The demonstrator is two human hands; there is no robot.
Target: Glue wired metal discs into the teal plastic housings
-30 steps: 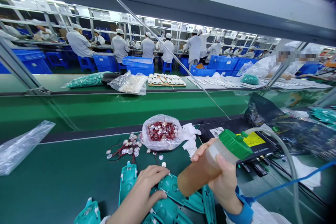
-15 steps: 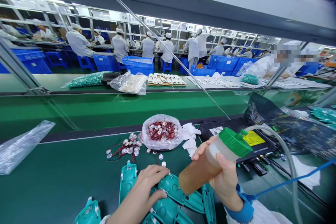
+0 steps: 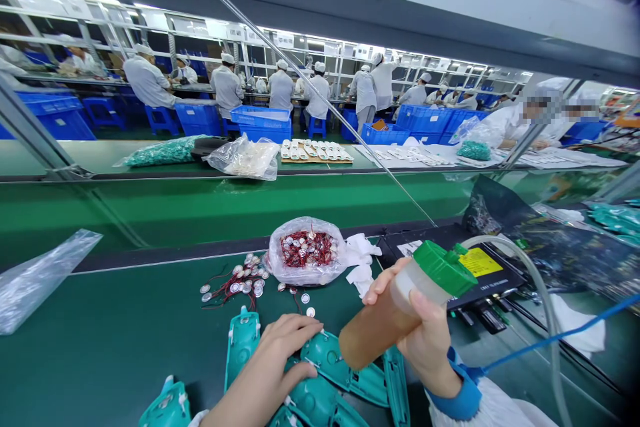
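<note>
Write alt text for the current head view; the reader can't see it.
A person's right hand grips a tilted, brown-filled, green-capped bottle, while the left hand rests on teal plastic shells. Beyond them, a plastic bag holds discs with red wires; white-clad workers sit and stand in the background.

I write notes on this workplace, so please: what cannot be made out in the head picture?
Teal shells, head view: some partly hidden by the left hand, some cut by the bottom edge.
Clear tube, head view: cut by the bottom edge.
Yellow label, head view: print too small.
</note>
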